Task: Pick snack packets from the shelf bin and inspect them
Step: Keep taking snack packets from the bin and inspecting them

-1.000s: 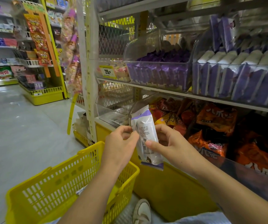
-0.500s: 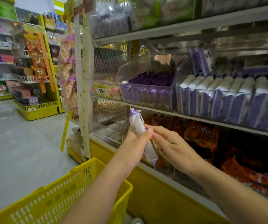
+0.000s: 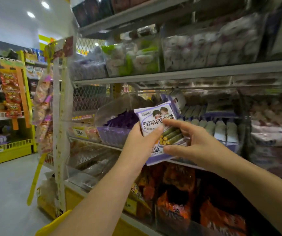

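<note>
**Fingers [image 3: 176, 124] of both hands pinch one packet, printed side towards you**

Your left hand [image 3: 136, 142] grips the snack packet [image 3: 155, 116] by its left edge, with the thumb laid across the front and the other fingers hidden behind it. Your right hand [image 3: 201, 147] pinches the right side: the index finger rests on the printed face and the thumb presses on the lower part.

Held from two sides like this, the packet lies flat and taut. Its front (cartoon figures, a line of characters, a picture of green rolls) faces you and can be read.

You hold it in the air in front of the middle shelf, just ahead of the clear shelf bin [image 3: 225, 133]. Matching white-and-purple packets stand there in rows, and a second bin [image 3: 113, 135] of purple packets sits to its left. Raised this close to your view, the packet looks to be under inspection. The bin is near enough to put it back or pick another.

A corner of the yellow basket [image 3: 46, 229] shows at the bottom edge, beside your left forearm. The shelves at the right edge are too blurred to read.
</note>
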A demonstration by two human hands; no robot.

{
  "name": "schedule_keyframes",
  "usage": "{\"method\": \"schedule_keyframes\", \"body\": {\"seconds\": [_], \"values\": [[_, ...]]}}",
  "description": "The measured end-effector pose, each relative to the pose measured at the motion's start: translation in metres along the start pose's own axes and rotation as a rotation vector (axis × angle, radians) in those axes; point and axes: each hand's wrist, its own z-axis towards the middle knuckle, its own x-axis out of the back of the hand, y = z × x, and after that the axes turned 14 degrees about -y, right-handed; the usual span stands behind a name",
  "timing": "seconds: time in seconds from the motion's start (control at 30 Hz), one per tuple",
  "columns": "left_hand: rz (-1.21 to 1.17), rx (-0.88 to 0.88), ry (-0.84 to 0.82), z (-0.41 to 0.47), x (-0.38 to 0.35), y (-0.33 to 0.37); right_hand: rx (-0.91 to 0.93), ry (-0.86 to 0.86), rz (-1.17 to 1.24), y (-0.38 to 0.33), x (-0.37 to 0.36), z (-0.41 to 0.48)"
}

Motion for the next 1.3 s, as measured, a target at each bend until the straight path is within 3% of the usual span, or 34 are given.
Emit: {"method": "schedule_keyframes", "body": {"seconds": [0.2, 0.27, 0.4, 0.63, 0.73, 0.83, 1.03, 1.3], "values": [[0.877, -0.153, 0.004, 0.044, 0.004, -0.002, -0.215, 0.175, -0.192, 0.023, 0.064, 0.018], [1.055, -0.143, -0.036, 0.055, 0.010, -0.007, -0.270, 0.232, -0.289, 0.032, 0.081, 0.028], [1.064, -0.051, -0.135, 0.073, 0.017, -0.018, -0.368, 0.233, -0.437, 0.036, 0.105, 0.057], [1.036, -0.165, -0.118, 0.083, 0.024, -0.038, -0.643, 0.268, -0.741, 0.046, 0.110, 0.117], [1.043, -0.219, -0.116, 0.082, 0.030, -0.044, -0.492, 0.367, -0.681, 0.053, 0.106, 0.129], [1.026, -0.249, -0.109, 0.081, 0.032, -0.049, -0.425, 0.285, -0.592, 0.064, 0.100, 0.133], [1.001, -0.297, -0.116, 0.082, 0.032, -0.054, -0.410, 0.303, -0.772, 0.075, 0.107, 0.139], [0.994, -0.293, -0.093, 0.084, 0.032, -0.057, -0.444, 0.016, -0.677, 0.079, 0.126, 0.127]]}}
